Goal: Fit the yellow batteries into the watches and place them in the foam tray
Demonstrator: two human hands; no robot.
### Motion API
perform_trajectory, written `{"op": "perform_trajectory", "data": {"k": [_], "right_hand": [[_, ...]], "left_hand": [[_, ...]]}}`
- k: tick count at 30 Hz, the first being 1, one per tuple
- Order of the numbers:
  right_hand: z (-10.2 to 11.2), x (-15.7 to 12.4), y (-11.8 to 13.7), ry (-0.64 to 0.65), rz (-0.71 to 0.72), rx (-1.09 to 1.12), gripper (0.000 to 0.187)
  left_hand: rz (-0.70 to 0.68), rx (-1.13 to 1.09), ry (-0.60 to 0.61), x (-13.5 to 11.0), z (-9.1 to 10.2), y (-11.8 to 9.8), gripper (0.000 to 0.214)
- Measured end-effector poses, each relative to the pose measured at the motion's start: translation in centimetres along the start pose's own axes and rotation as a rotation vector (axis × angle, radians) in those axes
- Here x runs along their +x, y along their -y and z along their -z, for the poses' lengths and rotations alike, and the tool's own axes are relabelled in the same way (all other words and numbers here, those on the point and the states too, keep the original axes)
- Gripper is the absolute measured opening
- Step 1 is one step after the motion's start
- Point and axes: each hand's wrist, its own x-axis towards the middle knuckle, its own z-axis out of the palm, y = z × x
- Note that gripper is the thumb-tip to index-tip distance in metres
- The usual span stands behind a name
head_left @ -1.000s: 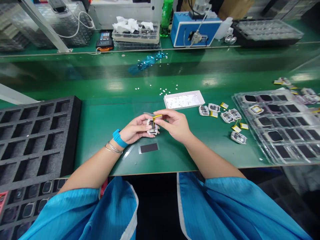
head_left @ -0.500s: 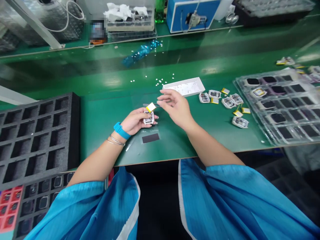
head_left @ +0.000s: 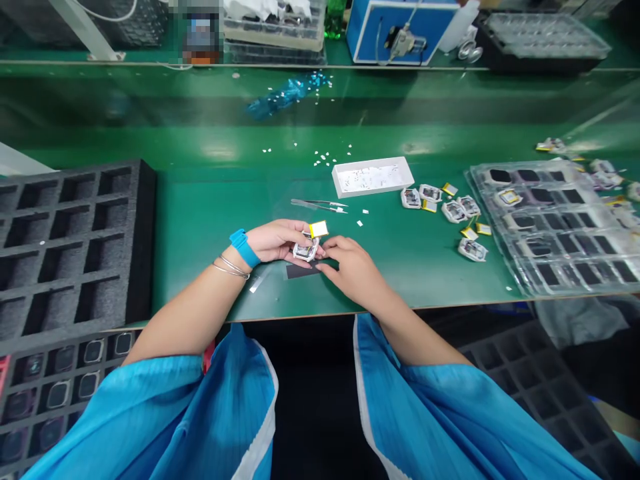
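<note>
My left hand (head_left: 280,243) is closed around a white smartwatch case (head_left: 306,251) with its insides exposed. A yellow-edged battery (head_left: 318,229) sticks up from the case, apparently attached to it. At the case's right side, the bent fingers of my right hand (head_left: 353,267) are pinched against its edge; the exact contact is partly hidden. Beneath both hands, a black rectangular sheet (head_left: 300,271) lies on the green bench, partly covered. Tweezers (head_left: 320,205) rest on the bench beyond my hands, beside two small white pieces (head_left: 363,217).
A shallow white box (head_left: 373,177) holds small bits. Several opened watch cases (head_left: 454,212) with batteries lie to the right, before stacked clear trays (head_left: 545,227). A black foam tray (head_left: 70,247) stands at left. White scraps (head_left: 324,158) and a blue film (head_left: 285,99) lie farther back.
My right hand has come down from near the white box to the watch case. My left hand holds the case slightly lower and farther right. The tweezers and white pieces are now uncovered.
</note>
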Motion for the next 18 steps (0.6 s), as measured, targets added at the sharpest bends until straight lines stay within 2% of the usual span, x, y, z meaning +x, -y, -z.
{"op": "perform_trajectory", "data": {"k": [13,18], "right_hand": [[-0.5,0.8,-0.1,0.016,-0.128,0.084,0.007],[-1.1,0.2,-0.2,0.01,-0.047,0.002,0.004]], "left_hand": [[0.001,0.025,-0.027,-0.3,-0.6,-0.4,0.022],[0.016,0.042,-0.057,-0.4,-0.8,-0.6,0.02]]}}
